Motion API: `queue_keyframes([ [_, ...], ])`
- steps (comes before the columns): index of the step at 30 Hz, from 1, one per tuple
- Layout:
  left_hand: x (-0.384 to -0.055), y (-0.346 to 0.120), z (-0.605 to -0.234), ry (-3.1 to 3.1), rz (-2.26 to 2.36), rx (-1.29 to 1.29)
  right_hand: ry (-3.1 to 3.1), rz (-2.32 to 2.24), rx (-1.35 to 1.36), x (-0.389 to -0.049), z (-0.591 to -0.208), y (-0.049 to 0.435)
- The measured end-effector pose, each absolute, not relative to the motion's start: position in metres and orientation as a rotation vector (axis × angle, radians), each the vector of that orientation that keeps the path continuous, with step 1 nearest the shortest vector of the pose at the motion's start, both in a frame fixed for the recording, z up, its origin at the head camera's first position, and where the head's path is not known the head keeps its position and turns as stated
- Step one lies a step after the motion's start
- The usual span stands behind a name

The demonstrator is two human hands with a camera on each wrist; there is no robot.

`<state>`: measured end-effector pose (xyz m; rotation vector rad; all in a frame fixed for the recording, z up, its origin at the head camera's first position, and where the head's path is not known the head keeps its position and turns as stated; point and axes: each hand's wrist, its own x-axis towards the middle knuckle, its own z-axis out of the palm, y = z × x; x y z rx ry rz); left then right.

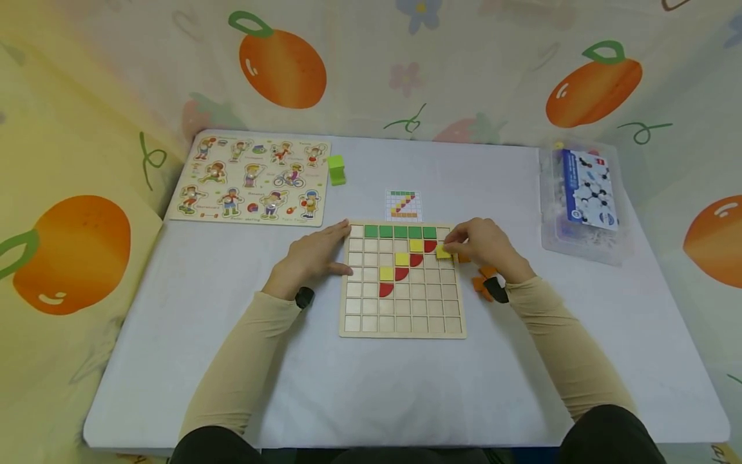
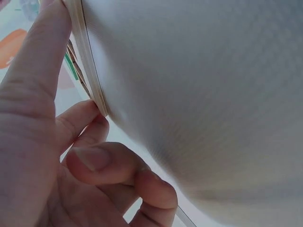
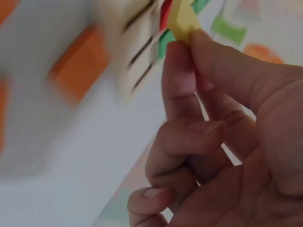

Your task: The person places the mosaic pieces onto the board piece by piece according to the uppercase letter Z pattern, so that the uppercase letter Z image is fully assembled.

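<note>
A wooden grid board [image 1: 402, 309] lies flat on the table. Green square tiles [image 1: 401, 232] line its top row, and three yellow squares run diagonally beside several red quarter-round tiles [image 1: 386, 290]. My left hand [image 1: 310, 256] touches the board's left edge with its straight thumb and a fingertip near the upper corner. In the left wrist view its other fingers bend loosely, off the board. Between thumb and index finger, my right hand [image 1: 485, 243] pinches a yellow square tile [image 3: 183, 21] over the board's upper right side. Orange tiles [image 1: 481, 287] lie under the right wrist.
A small pattern card [image 1: 404, 206] lies just beyond the board. Farther left are a picture puzzle board [image 1: 249, 177] and light green blocks [image 1: 336, 169]. A clear plastic box [image 1: 580, 238] with a blue label stands at the right.
</note>
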<state>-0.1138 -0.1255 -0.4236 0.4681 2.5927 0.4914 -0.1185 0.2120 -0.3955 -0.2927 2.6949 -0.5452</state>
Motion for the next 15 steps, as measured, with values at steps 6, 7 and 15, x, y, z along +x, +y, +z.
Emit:
queue_keyframes([
  [6,-0.114,-0.126,-0.423,2.592,0.488,0.472,2.627,-0.578,-0.471,-0.114,-0.399,0.172],
  [7,-0.114,-0.126,-0.423,2.592,0.487,0.475,2.62,-0.583,-0.501,-0.113,-0.398,0.166],
  [15,-0.115,-0.128,-0.427,2.601,0.477,0.481,2.53,-0.587,-0.654,-0.101,-0.391,0.126],
])
